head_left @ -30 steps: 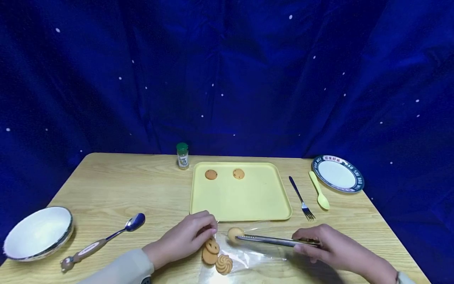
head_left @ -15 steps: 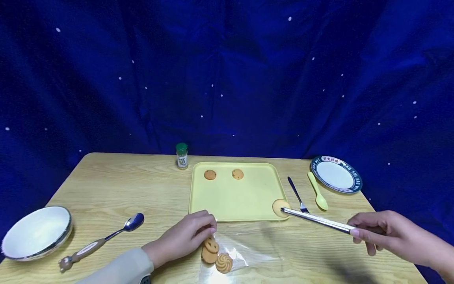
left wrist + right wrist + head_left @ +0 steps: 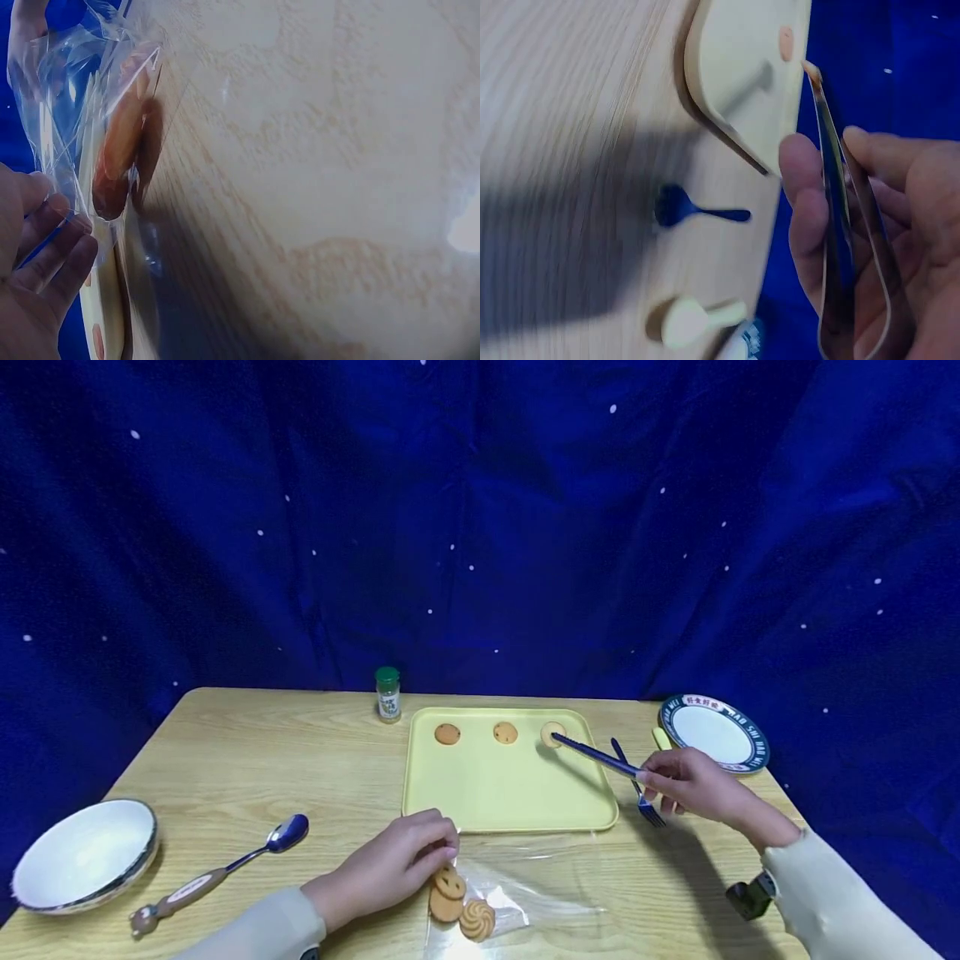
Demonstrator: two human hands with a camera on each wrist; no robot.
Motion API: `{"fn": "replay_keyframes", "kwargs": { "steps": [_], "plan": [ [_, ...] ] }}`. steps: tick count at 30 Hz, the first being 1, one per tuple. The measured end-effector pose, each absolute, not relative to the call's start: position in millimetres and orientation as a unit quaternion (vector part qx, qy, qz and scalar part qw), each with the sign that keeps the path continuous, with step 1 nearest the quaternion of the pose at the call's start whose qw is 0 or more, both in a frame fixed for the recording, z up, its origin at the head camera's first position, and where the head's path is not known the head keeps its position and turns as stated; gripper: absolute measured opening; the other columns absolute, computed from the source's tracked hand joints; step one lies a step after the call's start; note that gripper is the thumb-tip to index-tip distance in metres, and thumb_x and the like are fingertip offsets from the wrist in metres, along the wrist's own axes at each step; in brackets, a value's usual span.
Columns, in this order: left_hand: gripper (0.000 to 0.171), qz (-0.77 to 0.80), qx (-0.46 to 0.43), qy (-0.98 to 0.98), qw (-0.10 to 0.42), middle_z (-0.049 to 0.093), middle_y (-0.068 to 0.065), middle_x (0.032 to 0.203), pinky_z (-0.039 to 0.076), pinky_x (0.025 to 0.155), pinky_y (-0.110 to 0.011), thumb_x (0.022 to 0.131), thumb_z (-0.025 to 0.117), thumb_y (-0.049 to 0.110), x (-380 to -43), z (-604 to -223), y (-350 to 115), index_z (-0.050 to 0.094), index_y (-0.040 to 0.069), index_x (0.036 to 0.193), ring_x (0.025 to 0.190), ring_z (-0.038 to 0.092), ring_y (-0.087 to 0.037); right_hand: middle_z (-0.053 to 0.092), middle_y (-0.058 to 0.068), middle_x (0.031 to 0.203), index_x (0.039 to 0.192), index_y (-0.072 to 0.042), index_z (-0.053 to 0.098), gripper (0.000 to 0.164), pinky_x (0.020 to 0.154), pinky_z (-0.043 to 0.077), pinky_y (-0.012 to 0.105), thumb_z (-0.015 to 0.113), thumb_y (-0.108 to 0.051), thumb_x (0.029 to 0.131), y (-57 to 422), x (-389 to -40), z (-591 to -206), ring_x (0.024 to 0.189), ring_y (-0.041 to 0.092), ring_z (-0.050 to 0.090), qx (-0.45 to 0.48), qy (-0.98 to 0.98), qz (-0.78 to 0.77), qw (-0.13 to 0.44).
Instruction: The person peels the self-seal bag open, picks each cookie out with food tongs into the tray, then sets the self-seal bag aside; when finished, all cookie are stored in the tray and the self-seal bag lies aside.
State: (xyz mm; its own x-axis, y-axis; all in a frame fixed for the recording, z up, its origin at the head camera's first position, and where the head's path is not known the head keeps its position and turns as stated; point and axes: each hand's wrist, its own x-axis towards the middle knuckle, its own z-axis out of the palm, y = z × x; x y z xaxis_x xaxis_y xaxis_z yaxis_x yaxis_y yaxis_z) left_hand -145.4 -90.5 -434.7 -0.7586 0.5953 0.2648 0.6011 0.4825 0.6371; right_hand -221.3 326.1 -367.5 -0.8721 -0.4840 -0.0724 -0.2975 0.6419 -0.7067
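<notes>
My right hand (image 3: 693, 785) grips a pair of metal tongs (image 3: 600, 756), thumb and fingers on either arm. Their tips pinch a pale round cookie (image 3: 551, 731) over the back right part of the yellow tray (image 3: 502, 789). On that tray lie two browner cookies, a left one (image 3: 447, 733) and a middle one (image 3: 505, 732). In front of the tray my left hand (image 3: 405, 864) pinches the edge of a clear plastic bag (image 3: 64, 112). Several cookies are inside the bag, among them a swirled one (image 3: 477, 920) and one with cut-out holes (image 3: 450, 883).
A dark fork (image 3: 649, 810) and a yellow spoon (image 3: 686, 322) lie right of the tray, near a rimmed plate (image 3: 712, 733). Left are a white bowl (image 3: 86, 856) and a bear-handled spoon (image 3: 202, 885). A green-capped seasoning jar (image 3: 387, 695) stands behind, before a blue curtain (image 3: 480, 527).
My right hand has lifted the pale cookie from the bag with the tongs, swung it right, then carried it to the tray's back right. The left hand has stayed at the bag.
</notes>
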Motion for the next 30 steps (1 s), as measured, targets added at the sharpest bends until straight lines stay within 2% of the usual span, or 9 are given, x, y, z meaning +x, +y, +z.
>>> {"fn": "replay_keyframes", "kwargs": {
  "steps": [3,7,11,15,24,30],
  "plan": [
    [0.007,-0.370,-0.349,-0.861,0.003,0.058,0.014,0.090,0.049,0.076,-0.018,0.098,0.057,0.019,-145,-435,-90,0.062,0.020,0.093,0.081,0.052,0.002,0.065,0.017,0.077,0.093,0.006,0.061,0.023,0.051,0.054,0.036,0.054,-0.015,0.099,317,-235,-375,0.056,0.014,0.063,-0.198,0.898,-0.367,0.140],
    [0.007,-0.371,-0.352,-0.859,-0.003,0.057,0.015,0.090,0.049,0.076,-0.018,0.098,0.057,0.019,-146,-436,-90,0.062,0.020,0.094,0.082,0.052,0.002,0.065,0.017,0.076,0.093,0.010,0.059,0.026,0.053,0.056,0.040,0.055,-0.015,0.099,312,-244,-379,0.056,0.016,0.064,-0.173,0.902,-0.367,0.151],
    [0.007,-0.371,-0.355,-0.858,-0.001,0.056,0.016,0.090,0.049,0.075,-0.017,0.098,0.057,0.020,-147,-437,-90,0.062,0.020,0.093,0.081,0.052,0.002,0.065,0.013,0.073,0.090,0.012,0.058,0.027,0.049,0.053,0.035,0.055,-0.013,0.098,310,-248,-379,0.054,0.016,0.062,-0.148,0.903,-0.371,0.160],
    [0.007,-0.370,-0.357,-0.858,0.007,0.056,0.016,0.090,0.049,0.075,-0.018,0.098,0.057,0.020,-147,-437,-90,0.062,0.020,0.093,0.081,0.051,0.002,0.064,0.011,0.071,0.087,0.012,0.059,0.027,0.045,0.047,0.028,0.054,-0.013,0.098,308,-249,-375,0.051,0.014,0.059,-0.128,0.910,-0.360,0.162],
    [0.006,-0.363,-0.356,-0.861,0.007,0.055,0.016,0.090,0.048,0.076,-0.018,0.098,0.057,0.018,-146,-434,-88,0.061,0.019,0.093,0.082,0.051,0.001,0.067,0.010,0.069,0.081,0.005,0.064,0.027,0.044,0.049,0.036,0.057,-0.016,0.097,302,-251,-370,0.050,0.019,0.063,-0.119,0.945,-0.279,0.126],
    [0.007,-0.364,-0.353,-0.862,-0.005,0.055,0.016,0.090,0.048,0.074,-0.017,0.098,0.056,0.019,-147,-433,-88,0.062,0.019,0.093,0.081,0.051,0.001,0.065,0.009,0.064,0.078,0.002,0.063,0.026,0.043,0.046,0.029,0.058,-0.016,0.096,300,-250,-369,0.048,0.022,0.064,-0.140,0.952,-0.251,0.103]
  ]
}}
